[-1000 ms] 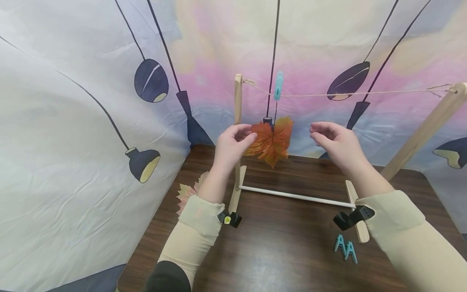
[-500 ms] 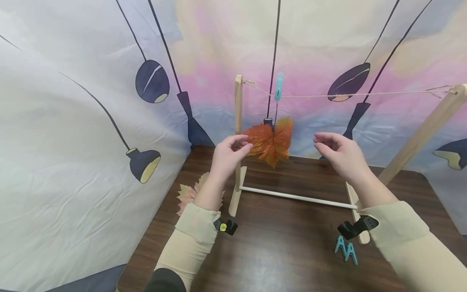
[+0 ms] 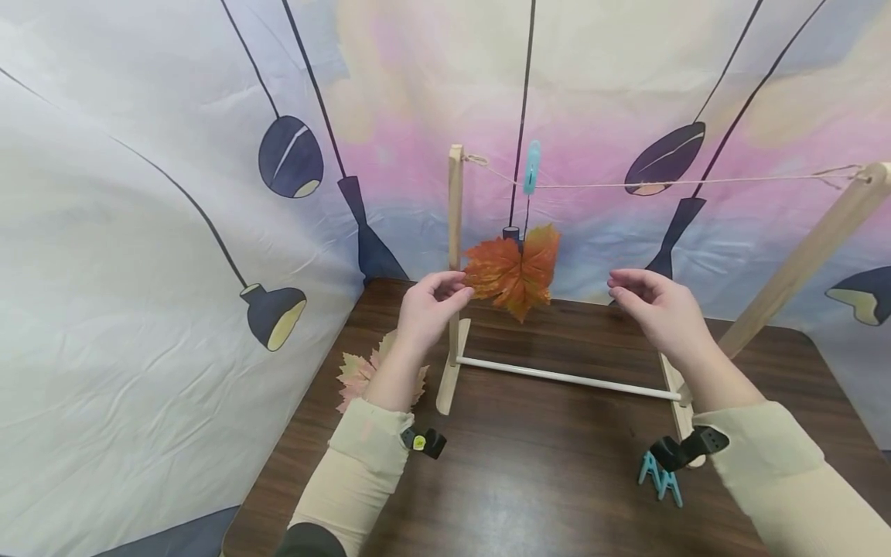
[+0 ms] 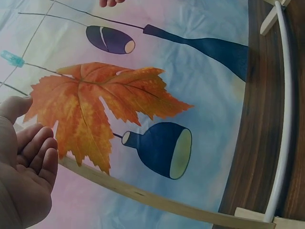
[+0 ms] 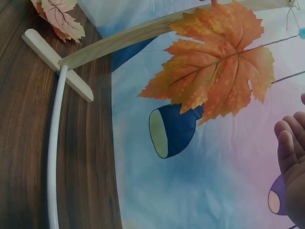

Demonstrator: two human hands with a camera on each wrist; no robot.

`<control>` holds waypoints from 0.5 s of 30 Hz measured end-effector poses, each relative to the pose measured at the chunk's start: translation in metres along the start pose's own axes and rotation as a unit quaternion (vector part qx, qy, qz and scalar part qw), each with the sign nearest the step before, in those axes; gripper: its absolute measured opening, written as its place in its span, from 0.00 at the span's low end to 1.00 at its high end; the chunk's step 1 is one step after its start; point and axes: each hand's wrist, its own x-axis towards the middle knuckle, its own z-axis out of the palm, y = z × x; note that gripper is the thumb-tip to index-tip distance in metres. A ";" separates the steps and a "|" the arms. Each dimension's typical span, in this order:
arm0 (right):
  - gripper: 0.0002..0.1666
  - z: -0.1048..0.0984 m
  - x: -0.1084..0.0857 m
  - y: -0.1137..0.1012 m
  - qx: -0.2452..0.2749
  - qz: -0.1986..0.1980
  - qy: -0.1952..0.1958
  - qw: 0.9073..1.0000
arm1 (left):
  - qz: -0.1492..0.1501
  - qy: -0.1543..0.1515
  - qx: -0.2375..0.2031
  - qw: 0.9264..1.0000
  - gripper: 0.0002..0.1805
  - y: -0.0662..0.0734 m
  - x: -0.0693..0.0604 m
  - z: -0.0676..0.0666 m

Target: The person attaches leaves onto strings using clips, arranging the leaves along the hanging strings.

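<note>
1. A wooden stand (image 3: 451,383) sits on the brown table (image 3: 543,487), with a white rod (image 3: 571,378) low down across it.
2. A thin string (image 3: 592,186) runs from the left post (image 3: 455,201) to the right post (image 3: 807,259).
3. A pink and cream leaf (image 3: 355,379) lies on the table, partly hidden by the left arm (image 3: 362,456).
4. Two blue clothespins (image 3: 670,489) lie near the stand, and the black wrist camera (image 3: 666,454) covers a bit of them.
5. The orange maple leaf (image 3: 518,271) hangs under a light blue clip (image 3: 532,166) on the string.
6. The left hand (image 3: 426,309) is at the leaf's left edge; I cannot tell if they touch. Its fingers bend softly, thumb apart, holding nothing.
7. The right hand (image 3: 657,309) is well apart, right of the leaf, fingers loosely bent, also holding nothing.
</note>
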 end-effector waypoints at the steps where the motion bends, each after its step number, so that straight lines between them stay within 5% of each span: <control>1: 0.25 0.000 -0.001 0.001 0.000 0.002 -0.001 1.000 | -0.001 0.000 -0.001 1.000 0.15 -0.001 -0.001 0.000; 15: 0.25 0.005 -0.012 0.020 -0.015 0.033 -0.007 0.999 | -0.027 0.000 0.016 1.000 0.17 -0.017 -0.009 -0.006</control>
